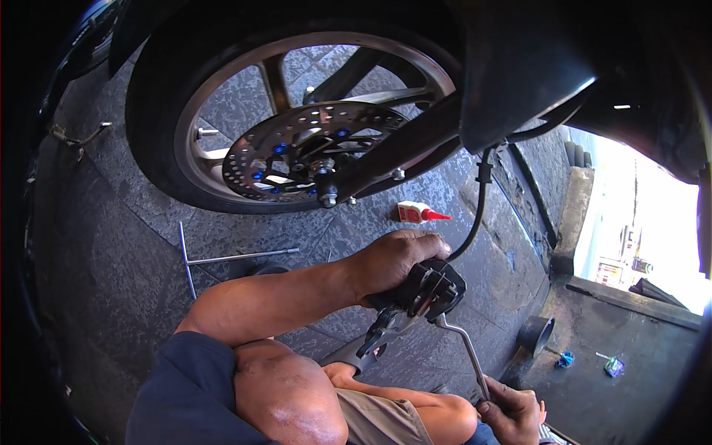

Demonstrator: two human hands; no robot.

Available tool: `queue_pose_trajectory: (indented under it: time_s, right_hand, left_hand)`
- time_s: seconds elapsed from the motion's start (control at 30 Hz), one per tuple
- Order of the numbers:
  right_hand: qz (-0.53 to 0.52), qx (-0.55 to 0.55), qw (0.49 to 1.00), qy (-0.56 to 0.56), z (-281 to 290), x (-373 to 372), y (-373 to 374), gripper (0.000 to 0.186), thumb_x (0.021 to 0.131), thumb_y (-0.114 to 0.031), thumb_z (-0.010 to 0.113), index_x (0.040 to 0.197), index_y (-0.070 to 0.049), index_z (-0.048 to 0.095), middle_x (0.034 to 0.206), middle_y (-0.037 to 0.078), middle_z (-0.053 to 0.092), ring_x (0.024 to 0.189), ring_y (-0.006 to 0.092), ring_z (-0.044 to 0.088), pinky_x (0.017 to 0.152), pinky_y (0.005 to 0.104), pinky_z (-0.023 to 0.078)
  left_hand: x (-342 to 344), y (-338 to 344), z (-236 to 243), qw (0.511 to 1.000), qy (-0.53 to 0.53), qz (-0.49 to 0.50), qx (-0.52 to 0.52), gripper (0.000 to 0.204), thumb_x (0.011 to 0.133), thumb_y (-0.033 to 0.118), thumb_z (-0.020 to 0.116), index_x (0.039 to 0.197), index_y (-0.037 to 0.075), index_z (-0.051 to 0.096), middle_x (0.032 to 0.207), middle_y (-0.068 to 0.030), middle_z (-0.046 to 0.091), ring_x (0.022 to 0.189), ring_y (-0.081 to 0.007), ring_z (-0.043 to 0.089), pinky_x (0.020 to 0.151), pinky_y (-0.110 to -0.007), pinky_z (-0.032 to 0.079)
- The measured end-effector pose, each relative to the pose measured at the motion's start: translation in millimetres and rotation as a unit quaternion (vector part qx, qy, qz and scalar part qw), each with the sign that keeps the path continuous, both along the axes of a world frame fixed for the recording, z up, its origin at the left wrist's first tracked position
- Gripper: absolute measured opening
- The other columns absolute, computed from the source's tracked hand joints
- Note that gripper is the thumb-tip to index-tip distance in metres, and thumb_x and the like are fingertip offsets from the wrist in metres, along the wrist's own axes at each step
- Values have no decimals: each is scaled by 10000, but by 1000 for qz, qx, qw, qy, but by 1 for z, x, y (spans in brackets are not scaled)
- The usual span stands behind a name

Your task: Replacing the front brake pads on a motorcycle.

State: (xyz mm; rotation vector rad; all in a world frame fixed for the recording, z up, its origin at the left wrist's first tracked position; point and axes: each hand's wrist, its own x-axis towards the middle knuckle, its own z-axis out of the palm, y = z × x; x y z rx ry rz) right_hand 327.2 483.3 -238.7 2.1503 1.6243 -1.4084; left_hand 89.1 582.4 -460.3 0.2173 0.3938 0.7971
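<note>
My left hand (400, 259) is wrapped round a black brake caliper (437, 288) and holds it off the floor, below the motorcycle's front wheel. A black brake hose (480, 193) runs from the caliper up to the fork. In my right hand (512, 411) is the end of a bent silver wrench (466, 343), fingers closed round it. The wrench's other end meets the lower side of the caliper; its exact fit is too small to tell. Above my hands, the perforated brake disc (256, 152) is fixed to the wheel.
The front tyre (152, 133) and fork leg (404, 148) stand just beyond my hands. A T-handle wrench (241, 257) lies on the dark floor at left. A white bottle with a red nozzle (412, 213) lies near the caliper. Crumpled wrappers (612, 366) and a black cup-shaped container (535, 335) are at right.
</note>
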Motion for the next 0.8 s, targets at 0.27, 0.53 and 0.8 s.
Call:
queue_pose_trajectory:
  time_s: [0.27,0.53,0.8]
  right_hand:
    - [66,-43,997,20,2,6,11,421,906,-71,650,1297,52,552,824,-15,635,712,43,515,637,201,442]
    - [32,0,999,1,-1,-10,-4,413,891,-25,643,1290,47,563,699,-49,531,626,32,450,544,205,387]
    - [-22,84,995,-38,-12,-33,-42,373,915,-51,634,1280,13,592,745,-50,555,641,33,479,563,185,392]
  left_hand:
    - [-7,-6,-3,998,-42,11,-40,271,950,218,498,1069,-2,603,841,-63,667,639,-73,645,530,-202,530]
    - [-7,-5,-2,998,-59,11,-29,241,950,218,493,1034,20,601,808,-52,658,623,-78,643,540,-213,535]
    - [10,-14,15,995,0,87,-55,169,959,200,474,982,72,581,780,-29,630,623,-83,636,559,-228,536]
